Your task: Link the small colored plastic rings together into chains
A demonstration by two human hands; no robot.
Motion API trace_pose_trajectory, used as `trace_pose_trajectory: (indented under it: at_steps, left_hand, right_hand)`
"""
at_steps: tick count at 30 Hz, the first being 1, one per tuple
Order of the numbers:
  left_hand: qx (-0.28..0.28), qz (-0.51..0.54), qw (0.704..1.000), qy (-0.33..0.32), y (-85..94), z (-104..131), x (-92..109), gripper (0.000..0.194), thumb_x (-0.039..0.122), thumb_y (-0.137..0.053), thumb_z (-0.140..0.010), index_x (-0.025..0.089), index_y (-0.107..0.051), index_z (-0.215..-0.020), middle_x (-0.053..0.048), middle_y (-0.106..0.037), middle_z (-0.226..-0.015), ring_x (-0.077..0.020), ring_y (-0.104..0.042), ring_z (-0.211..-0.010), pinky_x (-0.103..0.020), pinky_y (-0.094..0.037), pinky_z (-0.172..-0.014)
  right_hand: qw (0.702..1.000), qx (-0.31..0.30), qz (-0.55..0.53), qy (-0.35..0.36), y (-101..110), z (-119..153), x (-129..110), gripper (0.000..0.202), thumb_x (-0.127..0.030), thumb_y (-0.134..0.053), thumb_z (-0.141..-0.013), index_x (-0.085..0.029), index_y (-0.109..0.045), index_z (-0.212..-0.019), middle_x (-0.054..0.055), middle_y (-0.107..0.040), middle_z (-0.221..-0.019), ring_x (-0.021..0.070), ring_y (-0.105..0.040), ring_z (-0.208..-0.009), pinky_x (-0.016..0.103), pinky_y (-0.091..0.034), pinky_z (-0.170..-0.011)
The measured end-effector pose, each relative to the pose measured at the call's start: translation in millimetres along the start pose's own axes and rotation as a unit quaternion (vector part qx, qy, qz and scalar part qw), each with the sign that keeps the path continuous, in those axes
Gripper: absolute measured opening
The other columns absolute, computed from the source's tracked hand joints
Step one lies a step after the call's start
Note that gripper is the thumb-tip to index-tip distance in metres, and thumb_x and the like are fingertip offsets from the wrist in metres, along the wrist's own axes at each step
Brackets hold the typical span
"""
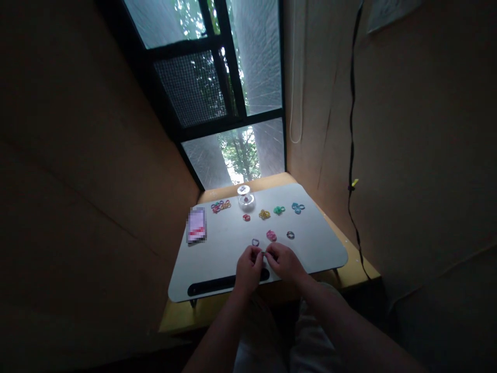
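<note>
My left hand [249,267] and my right hand [284,260] meet at the front of a white lap table [217,254], fingertips pinched together around something small and dark that I cannot make out. Just beyond them lie a pale purple ring [255,242], a pink cluster of bands [271,235] and a dark ring cluster [291,234]. Farther back sit red bands [246,217], yellow bands [264,214], green bands [279,210] and blue bands [298,207]. A mixed-colour pile [221,206] is at the back left.
A clear round container [246,201] stands at the table's back, its lid or second part [243,190] behind. A blurred phone-like object [196,225] lies on the left. The black slot [213,285] runs along the front edge. A window [240,150] is ahead, walls on both sides.
</note>
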State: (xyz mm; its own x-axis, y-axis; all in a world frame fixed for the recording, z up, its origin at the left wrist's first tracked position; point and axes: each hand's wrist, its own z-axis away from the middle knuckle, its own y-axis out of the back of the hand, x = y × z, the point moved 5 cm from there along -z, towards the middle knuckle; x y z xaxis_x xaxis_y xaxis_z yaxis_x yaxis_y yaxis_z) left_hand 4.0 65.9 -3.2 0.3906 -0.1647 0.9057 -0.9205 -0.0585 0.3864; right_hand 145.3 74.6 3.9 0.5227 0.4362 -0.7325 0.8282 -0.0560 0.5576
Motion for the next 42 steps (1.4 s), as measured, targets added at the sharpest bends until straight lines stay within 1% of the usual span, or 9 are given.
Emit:
trace_pose_trajectory:
  at_steps: [3,8,13,18,24,29,33,38,42]
  left_hand:
    - [0.002,-0.009,1.000,-0.005,-0.2,1,2,0.017,0.036,-0.053,-0.088,0.019,-0.056,-0.085,0.002,-0.058,-0.070,-0.0125,-0.055,-0.062,-0.023,-0.041,-0.059]
    - [0.012,-0.029,0.999,-0.009,-0.3,2,6,0.016,0.035,-0.055,-0.086,0.019,-0.059,-0.087,0.002,-0.060,-0.072,-0.0126,-0.055,-0.064,-0.023,-0.041,-0.062]
    - [0.002,-0.031,0.999,-0.010,-0.5,4,6,0.020,0.038,-0.053,-0.088,0.019,-0.059,-0.086,0.002,-0.060,-0.070,-0.0128,-0.055,-0.063,-0.023,-0.040,-0.060]
    - [0.008,-0.028,0.999,-0.023,0.7,5,7,0.016,0.035,-0.056,-0.087,0.019,-0.058,-0.087,0.002,-0.059,-0.072,-0.0123,-0.054,-0.063,-0.023,-0.041,-0.061]
    - [-0.009,-0.044,0.998,-0.034,-0.4,5,11,0.017,0.035,-0.058,-0.085,0.019,-0.060,-0.091,0.001,-0.061,-0.072,-0.0127,-0.055,-0.063,-0.023,-0.041,-0.060]
    - [-0.014,-0.034,0.999,-0.037,0.6,6,15,0.018,0.036,-0.058,-0.085,0.020,-0.063,-0.092,0.001,-0.060,-0.071,-0.0133,-0.054,-0.063,-0.024,-0.041,-0.059]
    - [-0.021,-0.021,0.999,-0.034,0.8,5,15,0.020,0.037,-0.057,-0.086,0.019,-0.063,-0.089,0.000,-0.060,-0.071,-0.0130,-0.052,-0.062,-0.023,-0.040,-0.058]
    - [-0.023,-0.008,0.999,-0.039,0.3,6,13,0.020,0.036,-0.056,-0.087,0.017,-0.064,-0.089,0.000,-0.059,-0.071,-0.0127,-0.051,-0.063,-0.023,-0.039,-0.059]
    - [-0.017,-0.010,0.999,-0.035,0.1,5,12,0.018,0.034,-0.056,-0.086,0.017,-0.064,-0.088,0.001,-0.057,-0.069,-0.0126,-0.050,-0.062,-0.022,-0.038,-0.059]
  right_hand:
    - [1.000,-0.004,0.000,-0.003,0,0,1,0.012,-0.020,-0.052,-0.085,-0.020,-0.054,-0.073,-0.002,-0.057,-0.069,0.0133,-0.052,-0.065,0.023,-0.037,-0.062]
    - [1.000,-0.004,0.001,0.002,-1,0,1,0.015,-0.022,-0.052,-0.085,-0.020,-0.054,-0.071,-0.001,-0.057,-0.069,0.0139,-0.051,-0.065,0.024,-0.037,-0.063]
    - [1.000,-0.009,0.005,0.004,-1,1,1,0.015,-0.022,-0.049,-0.087,-0.020,-0.055,-0.073,-0.001,-0.058,-0.070,0.0150,-0.053,-0.066,0.025,-0.037,-0.064]
    - [1.000,-0.010,0.003,0.001,-1,1,1,0.015,-0.021,-0.047,-0.087,-0.020,-0.054,-0.074,0.000,-0.058,-0.071,0.0155,-0.054,-0.067,0.025,-0.037,-0.064]
    - [1.000,-0.011,-0.007,-0.002,-1,0,0,0.015,-0.020,-0.045,-0.088,-0.021,-0.053,-0.075,0.000,-0.057,-0.070,0.0156,-0.054,-0.067,0.025,-0.038,-0.063]
    - [1.000,-0.001,-0.017,-0.009,0,0,-1,0.014,-0.020,-0.046,-0.086,-0.021,-0.053,-0.074,0.000,-0.058,-0.069,0.0154,-0.054,-0.066,0.025,-0.039,-0.063]
    - [1.000,0.001,-0.018,-0.015,-1,0,-1,0.012,-0.022,-0.046,-0.087,-0.021,-0.052,-0.077,-0.001,-0.057,-0.070,0.0153,-0.054,-0.066,0.025,-0.039,-0.062]
    - [1.000,0.013,-0.013,-0.024,-2,-1,1,0.008,-0.024,-0.046,-0.087,-0.021,-0.049,-0.081,-0.002,-0.055,-0.069,0.0149,-0.053,-0.063,0.025,-0.037,-0.060]
    - [0.999,0.010,-0.016,-0.027,-3,-1,2,0.009,-0.024,-0.046,-0.087,-0.021,-0.048,-0.079,-0.001,-0.054,-0.067,0.0153,-0.052,-0.062,0.026,-0.037,-0.059]
